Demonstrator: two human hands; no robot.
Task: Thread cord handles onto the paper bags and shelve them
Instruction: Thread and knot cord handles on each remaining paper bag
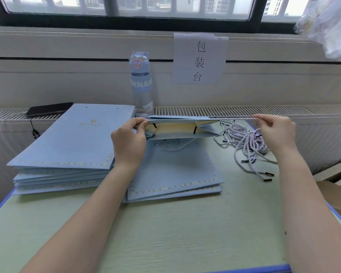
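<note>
1. The paper bag [177, 129] lies in the middle of the desk [165, 233], its mouth held open toward us. It rests on a few flat bags [175, 174].
2. The left hand [129, 140] pinches the bag's left top edge. The right hand [276, 131] pinches a cord [236, 118] drawn taut from the bag's far lip out to the right.
3. We judge one handle done. A cord loop [172, 148] hangs over the near panel, and two black tips show inside the mouth. The far-side handle looks under way.
4. Much seems left. The stack of bags [67, 138] on the left shows bare punched holes in its top sheet. A tangle of loose cords [246, 142] sits near the right hand.
5. We see no shelf, so we cannot say whether any bag has been shelved.
6. The far lip and the left fingers hide where the taut cord meets the bag, so we cannot tell whether it has passed a hole.
7. We cannot make out whether the bags underneath carry handles.
</note>
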